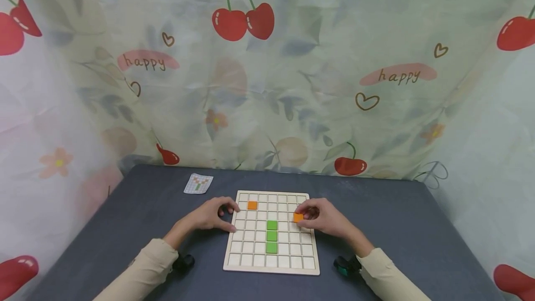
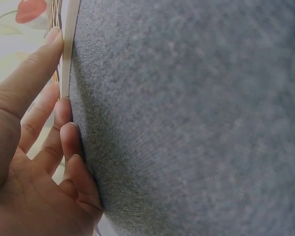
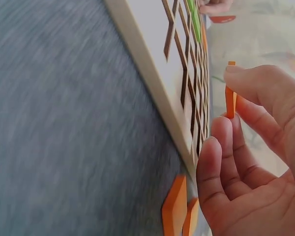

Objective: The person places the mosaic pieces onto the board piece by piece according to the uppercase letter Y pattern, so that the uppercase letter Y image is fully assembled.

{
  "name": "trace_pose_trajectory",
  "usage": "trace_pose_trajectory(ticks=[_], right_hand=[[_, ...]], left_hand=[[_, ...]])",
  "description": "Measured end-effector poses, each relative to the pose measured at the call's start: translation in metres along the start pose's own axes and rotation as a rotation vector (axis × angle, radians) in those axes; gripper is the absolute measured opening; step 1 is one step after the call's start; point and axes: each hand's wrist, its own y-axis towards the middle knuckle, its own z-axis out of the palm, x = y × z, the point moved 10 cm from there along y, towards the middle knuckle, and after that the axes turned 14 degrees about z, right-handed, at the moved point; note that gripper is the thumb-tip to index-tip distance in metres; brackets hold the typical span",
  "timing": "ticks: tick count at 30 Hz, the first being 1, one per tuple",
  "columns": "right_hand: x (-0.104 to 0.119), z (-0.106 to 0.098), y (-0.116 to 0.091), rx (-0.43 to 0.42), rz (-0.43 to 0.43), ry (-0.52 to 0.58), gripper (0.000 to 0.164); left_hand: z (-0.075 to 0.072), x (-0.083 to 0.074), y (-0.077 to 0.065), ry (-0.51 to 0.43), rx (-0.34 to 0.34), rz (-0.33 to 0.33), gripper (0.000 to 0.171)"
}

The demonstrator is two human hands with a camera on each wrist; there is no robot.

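Observation:
A pale square board with a raised grid lies on the dark table. Three green tiles fill a run of cells down its middle column, and an orange tile sits near its upper left corner. My right hand pinches another orange tile between thumb and fingers above the board's right side; the right wrist view shows it held on edge, apart from the grid. At the left rim, my left hand touches the board's edge with thumb and fingertips, fingers loosely bent.
A small card printed with a grid of orange and green squares lies behind the left hand. Loose orange tiles are beside the board in the right wrist view. A patterned curtain rises behind the table.

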Motion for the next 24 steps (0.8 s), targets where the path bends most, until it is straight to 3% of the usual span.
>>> trace_pose_trajectory(ticks=[13,24], right_hand=[[0.009,0.02,0.02,-0.005,0.053,-0.022,0.021],[0.018,0.032,0.032,0.009,-0.002,0.04,0.023]], left_hand=[[0.001,0.002,0.003,-0.034,0.008,-0.03,0.045],[0.001,0.004,0.002,-0.047,0.005,-0.034,0.045]])
